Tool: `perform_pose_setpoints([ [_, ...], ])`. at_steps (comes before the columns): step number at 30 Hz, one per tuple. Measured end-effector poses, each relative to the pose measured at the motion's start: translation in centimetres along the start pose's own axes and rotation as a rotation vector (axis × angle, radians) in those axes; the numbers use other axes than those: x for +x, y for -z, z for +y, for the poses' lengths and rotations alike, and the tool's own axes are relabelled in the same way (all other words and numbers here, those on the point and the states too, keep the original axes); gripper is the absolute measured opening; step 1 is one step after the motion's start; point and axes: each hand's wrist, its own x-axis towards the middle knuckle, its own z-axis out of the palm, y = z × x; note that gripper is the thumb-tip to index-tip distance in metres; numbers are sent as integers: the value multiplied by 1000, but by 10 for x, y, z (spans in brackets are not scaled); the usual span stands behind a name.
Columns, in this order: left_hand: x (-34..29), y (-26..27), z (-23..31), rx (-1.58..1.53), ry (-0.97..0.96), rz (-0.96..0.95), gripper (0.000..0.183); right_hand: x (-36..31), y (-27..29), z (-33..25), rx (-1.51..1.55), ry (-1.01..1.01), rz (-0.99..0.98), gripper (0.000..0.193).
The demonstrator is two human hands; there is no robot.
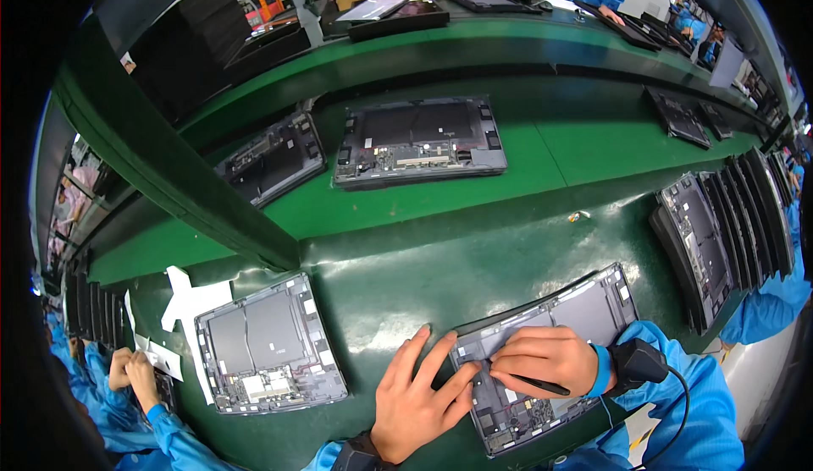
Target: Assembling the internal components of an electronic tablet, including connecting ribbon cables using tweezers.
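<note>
I take the opened laptop chassis (542,352) under my hands as the landmark; everything else is placed from it. It lies on the green worktop (474,259), bottom cover off, its dark battery panels toward the far edge and the circuit board toward me.

Beyond the chassis, a conveyor belt (525,162) carries another open laptop (419,143). To the right of the chassis, a row of laptop shells (728,225) stands on edge. To its left lies a second opened unit (269,344), with a co-worker's hands (135,374) further left.

My left hand (419,395) lies flat and spread, unclenched, its fingertips pressing the chassis's left edge to steady it. My right hand (546,361) is closed around a thin black tool (533,381), its tip near the board at the middle of the chassis.

I judge the step in hand to be fine work with the tool inside the chassis, at a connector or cable, though I cannot tell which. The next move calls for a light, steady tip and a firm brace from the left.
</note>
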Motion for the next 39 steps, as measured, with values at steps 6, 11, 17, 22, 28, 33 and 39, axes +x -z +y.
perform_pose_setpoints([
  [6,3,0,5,20,12,5,28,-3,2,-3,-17,7,7,13],
  [11,5,-1,8,14,18,-5,28,-16,8,-13,14,-39,-46,16],
  [17,7,-2,10,-5,21,-14,31,-24,12,-12,88,-15,-90,19],
  [22,7,-3,10,-35,25,-14,32,-26,15,-15,74,-8,-102,20],
  [28,7,-3,13,-44,26,-30,32,-33,18,-17,102,-4,-139,18],
  [33,9,-2,14,-57,27,-35,32,-29,26,-15,190,31,-97,18],
  [39,6,0,18,-139,11,-86,34,-35,29,-21,279,-147,76,17],
])
